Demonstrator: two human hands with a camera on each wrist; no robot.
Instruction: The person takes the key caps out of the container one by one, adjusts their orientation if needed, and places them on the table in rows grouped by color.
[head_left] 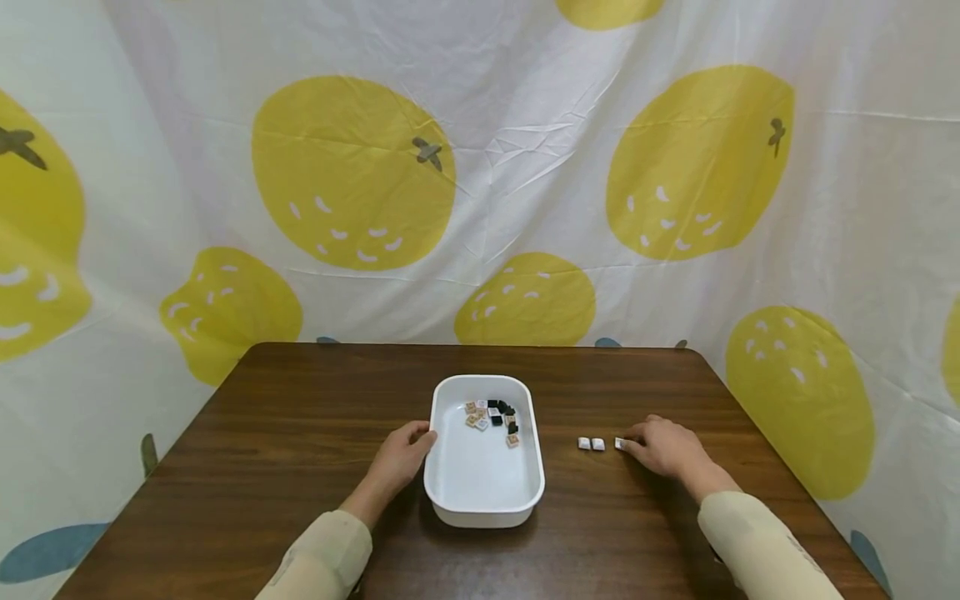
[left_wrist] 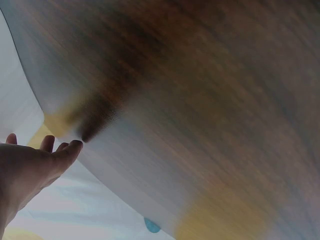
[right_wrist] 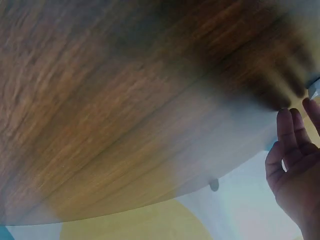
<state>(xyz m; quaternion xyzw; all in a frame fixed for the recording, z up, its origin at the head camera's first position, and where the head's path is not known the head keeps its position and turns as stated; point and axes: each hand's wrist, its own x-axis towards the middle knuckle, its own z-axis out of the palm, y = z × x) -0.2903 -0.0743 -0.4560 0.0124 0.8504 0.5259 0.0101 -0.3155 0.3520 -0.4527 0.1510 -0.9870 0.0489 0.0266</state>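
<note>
A white plastic tub (head_left: 480, 487) stands on the wooden table. My left hand (head_left: 401, 454) holds its left rim, the thumb at the edge. In the left wrist view the left hand (left_wrist: 37, 165) shows its fingers over the table, with the tub out of frame. To the right of the tub, my right hand (head_left: 663, 446) pinches a small white keycap (head_left: 618, 443) between thumb and finger, low at the tabletop. The right wrist view has the right hand (right_wrist: 300, 160) with its other fingers hanging loosely; part of the white keycap (right_wrist: 314, 90) shows at the frame's edge.
Two white keycaps (head_left: 591, 444) lie side by side between the tub and the right hand. Several black, white and tan small pieces (head_left: 482, 417) are scattered in the tub's far half. Behind the brown table (head_left: 360, 375) hangs a lemon-print cloth (head_left: 517, 208).
</note>
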